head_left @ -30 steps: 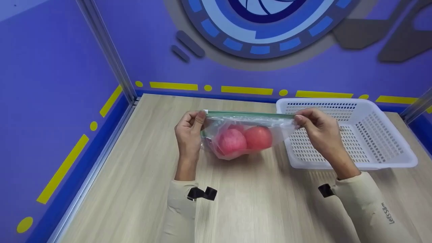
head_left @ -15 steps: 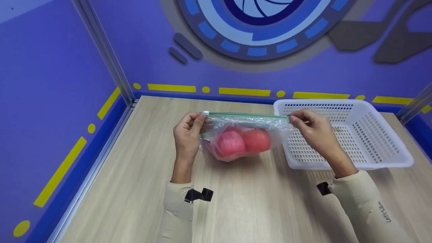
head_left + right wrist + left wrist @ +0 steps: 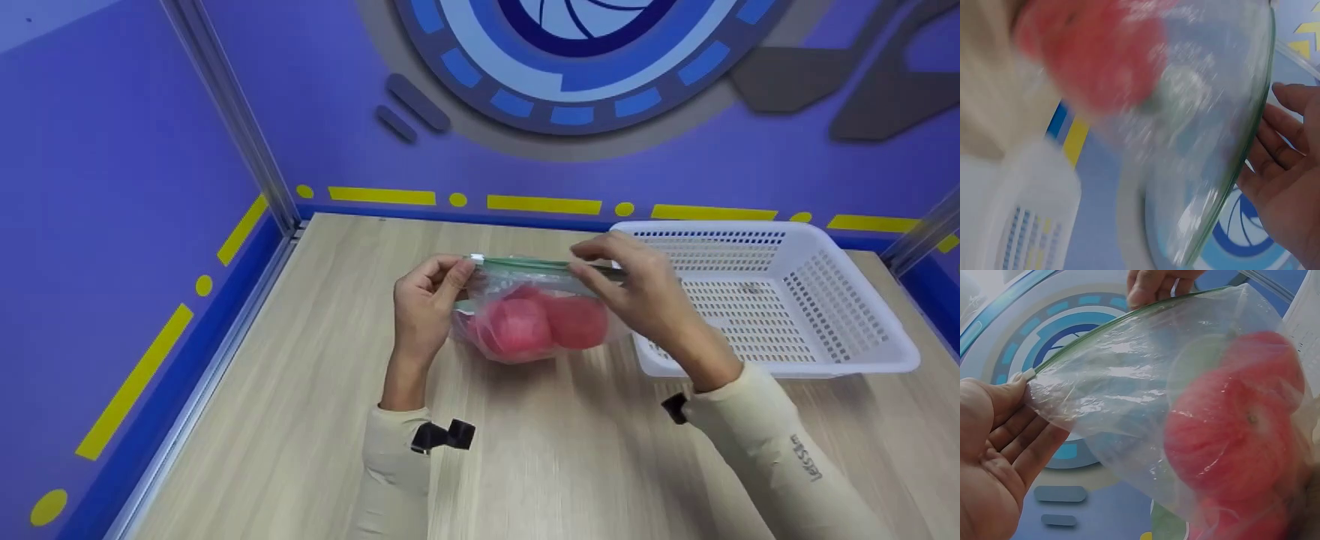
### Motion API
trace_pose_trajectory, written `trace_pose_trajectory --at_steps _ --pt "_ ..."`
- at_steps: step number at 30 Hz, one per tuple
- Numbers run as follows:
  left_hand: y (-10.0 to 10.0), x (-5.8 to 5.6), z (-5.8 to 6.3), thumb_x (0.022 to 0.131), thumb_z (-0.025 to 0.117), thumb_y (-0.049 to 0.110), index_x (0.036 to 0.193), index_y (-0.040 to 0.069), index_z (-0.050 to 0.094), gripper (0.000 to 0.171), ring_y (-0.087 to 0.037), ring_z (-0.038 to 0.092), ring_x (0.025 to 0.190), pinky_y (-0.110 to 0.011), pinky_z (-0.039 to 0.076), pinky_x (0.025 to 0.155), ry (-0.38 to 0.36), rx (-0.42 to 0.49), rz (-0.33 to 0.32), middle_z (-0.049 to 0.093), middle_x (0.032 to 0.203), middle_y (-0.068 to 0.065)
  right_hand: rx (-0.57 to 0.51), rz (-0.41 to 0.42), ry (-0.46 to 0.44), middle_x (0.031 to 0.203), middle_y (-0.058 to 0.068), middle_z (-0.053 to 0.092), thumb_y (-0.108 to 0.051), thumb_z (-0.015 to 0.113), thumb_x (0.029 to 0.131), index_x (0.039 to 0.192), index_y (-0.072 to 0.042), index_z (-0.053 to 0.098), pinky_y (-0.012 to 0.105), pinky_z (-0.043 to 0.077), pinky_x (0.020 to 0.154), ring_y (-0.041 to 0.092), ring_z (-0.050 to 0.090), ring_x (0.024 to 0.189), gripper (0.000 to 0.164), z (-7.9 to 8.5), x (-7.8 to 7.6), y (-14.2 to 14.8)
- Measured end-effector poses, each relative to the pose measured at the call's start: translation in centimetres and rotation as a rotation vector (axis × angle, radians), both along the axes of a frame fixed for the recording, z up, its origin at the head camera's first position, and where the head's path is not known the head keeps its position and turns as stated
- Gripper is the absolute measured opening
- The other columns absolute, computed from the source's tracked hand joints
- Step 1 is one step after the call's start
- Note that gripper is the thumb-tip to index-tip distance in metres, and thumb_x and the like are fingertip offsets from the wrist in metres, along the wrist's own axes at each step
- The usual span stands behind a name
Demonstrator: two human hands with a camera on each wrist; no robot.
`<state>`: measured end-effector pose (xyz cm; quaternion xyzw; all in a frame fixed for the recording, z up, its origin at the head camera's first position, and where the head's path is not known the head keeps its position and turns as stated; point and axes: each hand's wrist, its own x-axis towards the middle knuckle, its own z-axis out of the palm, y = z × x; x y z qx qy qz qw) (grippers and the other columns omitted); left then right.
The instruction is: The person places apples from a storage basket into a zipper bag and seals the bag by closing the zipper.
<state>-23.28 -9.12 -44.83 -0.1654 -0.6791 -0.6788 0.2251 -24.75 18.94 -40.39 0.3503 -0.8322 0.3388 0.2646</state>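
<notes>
A clear zip bag [image 3: 491,289] with a green zip strip is held up at its top, red apples [image 3: 517,326] bunched in its lower part. At the strip's left end, by the white slider [image 3: 1028,374], my left hand [image 3: 427,307] pinches the bag between thumb and fingers. My right hand [image 3: 637,285] is at the right part of the strip, with thumb and fingers apart. In the right wrist view, the fingers of the right hand [image 3: 1292,163] lie behind the green strip and the thumb stands away from it.
A white perforated plastic basket [image 3: 874,300] stands on the right of the wooden table [image 3: 315,390], partly behind my right hand. Blue printed walls [image 3: 525,165] close off the back and left, with a metal post [image 3: 232,112] in the corner.
My right hand has left the bag's right corner and moved left along the zip strip, its fingers loosening. The left hand keeps its hold, shifted slightly right. The strip now sags slightly.
</notes>
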Motion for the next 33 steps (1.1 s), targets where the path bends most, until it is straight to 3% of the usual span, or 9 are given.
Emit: trace_pose_trajectory --at_steps 6,17,26,33 --pt "-0.1 0.1 0.2 0.105 0.066 0.006 0.11 -0.005 0.073 0.013 -0.026 0.075 0.088 -0.039 0.064 0.082 0.018 -0.019 -0.095 0.077 0.097 -0.01 -0.028 0.103 -0.129 0.115 0.001 0.076 -0.014 0.081 0.096 0.12 -0.005 0.076 0.029 0.058 0.094 0.015 0.07 0.105 0.026 0.3 0.2 -3.2" --pt "0.1 0.1 0.2 0.105 0.067 0.007 0.107 -0.002 0.074 0.012 -0.025 0.075 0.086 -0.039 0.064 0.082 0.041 -0.061 -0.123 0.077 0.097 -0.007 -0.118 0.219 -0.209 0.113 0.0 0.075 -0.015 0.078 0.099 0.12 -0.005 0.077 0.03 0.06 0.091 0.013 0.072 0.101 0.023 0.3 0.1 -6.7" --pt "0.3 0.0 0.2 0.102 0.069 0.003 0.105 -0.003 0.075 0.009 -0.026 0.075 0.084 -0.038 0.064 0.079 0.099 -0.066 -0.134 0.077 0.095 -0.007 -0.16 0.222 -0.248 0.107 0.0 0.076 -0.012 0.077 0.099 0.114 -0.006 0.078 0.03 0.06 0.091 0.014 0.072 0.099 0.017 0.5 0.2 -7.7" --pt "0.4 -0.1 0.0 0.101 0.072 0.006 0.105 -0.001 0.076 0.009 -0.025 0.074 0.082 -0.034 0.063 0.077 0.134 -0.08 -0.075 0.079 0.095 -0.004 -0.169 0.206 -0.249 0.103 0.002 0.074 -0.01 0.077 0.099 0.109 -0.003 0.077 0.03 0.061 0.087 0.014 0.071 0.094 0.012 0.5 0.3 -7.5"
